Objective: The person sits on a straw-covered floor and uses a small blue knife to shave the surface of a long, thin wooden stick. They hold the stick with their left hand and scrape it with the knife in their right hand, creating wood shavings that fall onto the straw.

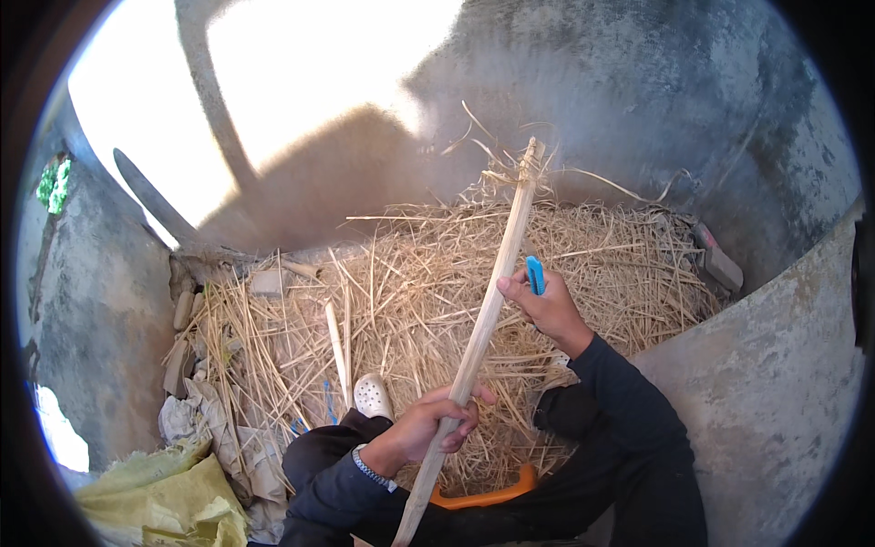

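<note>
My left hand [436,421] is wrapped around a long pale wooden stick [492,301] near its lower part. The stick slants up and away, its far tip bound with dry straw fibre. My right hand [545,303] rests against the stick higher up and grips a small blue tool [535,273], which looks like a utility knife. Both sleeves are dark, and a watch sits on my left wrist. A heap of dry straw [410,310] lies under and behind the stick.
A white perforated clog [372,395] is by my knee. An orange curved object [483,497] lies below the stick. A second thin stick [337,351] stands in the straw. Yellow-green sacks [164,501] and crumpled paper sit lower left. Concrete walls enclose the corner; bricks lie at right [720,264].
</note>
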Demonstrator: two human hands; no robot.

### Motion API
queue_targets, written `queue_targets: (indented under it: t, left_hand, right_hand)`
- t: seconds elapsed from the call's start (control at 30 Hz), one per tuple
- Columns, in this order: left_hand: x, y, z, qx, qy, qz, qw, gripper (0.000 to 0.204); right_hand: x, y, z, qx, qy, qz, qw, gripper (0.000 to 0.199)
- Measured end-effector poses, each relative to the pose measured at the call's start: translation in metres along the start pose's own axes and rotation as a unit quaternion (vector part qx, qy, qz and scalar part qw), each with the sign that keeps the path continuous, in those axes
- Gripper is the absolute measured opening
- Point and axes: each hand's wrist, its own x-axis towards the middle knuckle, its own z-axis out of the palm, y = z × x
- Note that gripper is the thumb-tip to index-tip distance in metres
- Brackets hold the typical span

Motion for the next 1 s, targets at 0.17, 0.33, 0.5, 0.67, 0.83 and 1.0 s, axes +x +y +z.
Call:
queue_targets:
  t: [0.17,0.33,0.5,0.67,0.83,1.0]
  left_hand:
    - [0.012,-0.005,0.019,0.132,0.082,0.05,0.987,0.043]
    - [0.011,0.003,0.015,0.187,0.083,0.073,0.976,0.044]
    - [0.002,0.016,0.019,0.241,0.139,0.097,0.956,0.04]
    - [-0.015,0.025,0.026,0.354,0.13,0.109,0.92,0.036]
    - [-0.022,0.02,0.035,0.351,0.105,0.064,0.928,0.036]
    - [-0.029,0.023,0.029,0.332,0.151,0.078,0.928,0.036]
  right_hand:
    - [-0.006,0.015,0.001,-0.008,0.028,0.014,0.999,0.035]
    - [-0.014,-0.011,-0.001,-0.383,-0.007,-0.069,0.921,0.059]
    - [-0.024,-0.012,0.01,-0.554,-0.068,-0.112,0.822,0.078]
    - [-0.017,0.002,0.019,-0.541,-0.02,-0.178,0.822,0.073]
    - [0.008,0.015,0.001,-0.553,0.029,-0.084,0.828,0.077]
    - [-0.024,0.027,0.031,-0.525,-0.056,-0.109,0.843,0.075]
